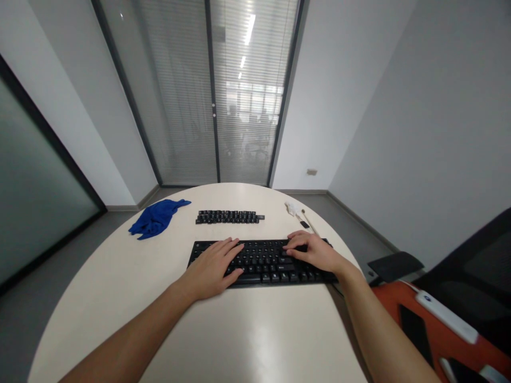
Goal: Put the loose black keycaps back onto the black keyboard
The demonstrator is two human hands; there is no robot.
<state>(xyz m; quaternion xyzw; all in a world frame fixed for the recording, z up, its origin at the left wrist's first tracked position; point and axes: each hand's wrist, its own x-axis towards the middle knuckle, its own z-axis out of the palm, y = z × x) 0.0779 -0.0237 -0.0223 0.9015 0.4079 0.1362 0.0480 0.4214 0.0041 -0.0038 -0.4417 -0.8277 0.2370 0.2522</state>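
Note:
A black keyboard lies crosswise on the table. My left hand rests flat over its left part, fingers stretched out and thumb apart, holding nothing. Over the right-hand part, my right hand is bent, thumb and index fingertips close together at a keycap; the small gap between them is hard to see. Behind the keyboard, loose black keycaps are lined up in rows.
A crumpled blue cloth lies at the left of the round cream table. At the back right are a thin stick-like tool, a small black piece and a whitish item. An orange chair seat bears a white power strip and a dark phone.

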